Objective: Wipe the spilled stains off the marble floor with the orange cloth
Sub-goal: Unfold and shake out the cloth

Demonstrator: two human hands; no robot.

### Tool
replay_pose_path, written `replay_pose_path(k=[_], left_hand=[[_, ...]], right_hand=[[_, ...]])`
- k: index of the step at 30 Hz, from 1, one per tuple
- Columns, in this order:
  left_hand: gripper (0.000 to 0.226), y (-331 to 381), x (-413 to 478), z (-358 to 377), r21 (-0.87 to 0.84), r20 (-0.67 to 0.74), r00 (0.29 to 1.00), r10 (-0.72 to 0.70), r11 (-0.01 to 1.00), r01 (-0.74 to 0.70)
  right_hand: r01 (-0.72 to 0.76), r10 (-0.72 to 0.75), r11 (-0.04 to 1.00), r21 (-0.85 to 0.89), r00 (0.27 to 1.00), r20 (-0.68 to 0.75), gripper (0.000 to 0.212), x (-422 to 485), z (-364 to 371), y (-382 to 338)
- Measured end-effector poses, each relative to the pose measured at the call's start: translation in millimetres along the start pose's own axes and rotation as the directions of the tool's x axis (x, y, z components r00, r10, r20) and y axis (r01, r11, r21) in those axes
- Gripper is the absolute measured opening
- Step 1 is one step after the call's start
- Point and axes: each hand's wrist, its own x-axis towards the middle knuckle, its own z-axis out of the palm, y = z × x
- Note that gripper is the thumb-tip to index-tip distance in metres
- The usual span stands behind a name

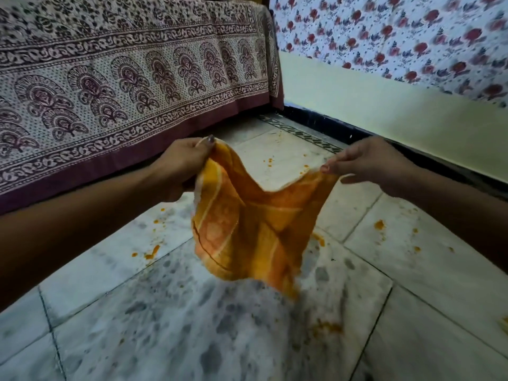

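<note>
The orange cloth [255, 229], striped in yellow and white, hangs in the air above the marble floor [143, 312]. My left hand [181, 160] pinches its upper left corner, and my right hand [365, 160] pinches the upper right corner, so the cloth sags between them. Orange stains dot the white tiles: a blob [379, 224] at the right, a smear [152, 253] at the left, small specks [269, 160] beyond the cloth and a smudge [330, 327] near me. The cloth hides part of the floor beneath it.
A bed with a maroon-printed bedcover [110, 92] runs along the left, hanging close to the floor. A pale wall with black skirting [357, 130] and a floral curtain [398, 37] closes off the back right. A patterned border strip [297, 130] lies near the skirting.
</note>
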Motion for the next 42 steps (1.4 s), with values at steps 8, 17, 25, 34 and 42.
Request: replay_pose_path(k=[8, 17, 25, 34, 42], left_hand=[[0.029, 6.4, -17.3, 29.9, -0.487, 0.124, 0.948, -0.294, 0.814, 0.317], [0.048, 26.2, -16.5, 52.0, -0.737, 0.163, 0.942, -0.293, 0.599, 0.314], [0.049, 25.2, -4.4, 41.2, -0.761, 0.094, 0.959, -0.266, 0.602, 0.242], [0.032, -11.6, 19.3, -11.9, 0.525, 0.138, 0.97, 0.201, 0.815, -0.244], [0.047, -25.1, 50.7, -49.9, 0.949, 0.227, 0.968, 0.108, 0.197, -0.244]], right_hand=[[0.329, -0.313, 0.941, 0.083, 0.936, -0.164, 0.025, -67.3, 138.5, -14.8], [0.072, -0.046, 0.996, 0.049, 0.913, -0.406, 0.096, -45.2, 191.9, -24.4], [-0.02, 0.17, 0.94, 0.34, 0.893, -0.417, 0.01, 2.1, 165.8, -19.7], [0.211, -0.225, 0.973, -0.093, 0.956, -0.189, 0.008, 20.5, 82.0, -26.0], [0.363, -0.403, 0.796, -0.485, 0.915, 0.024, 0.024, 30.6, 33.2, -54.3]])
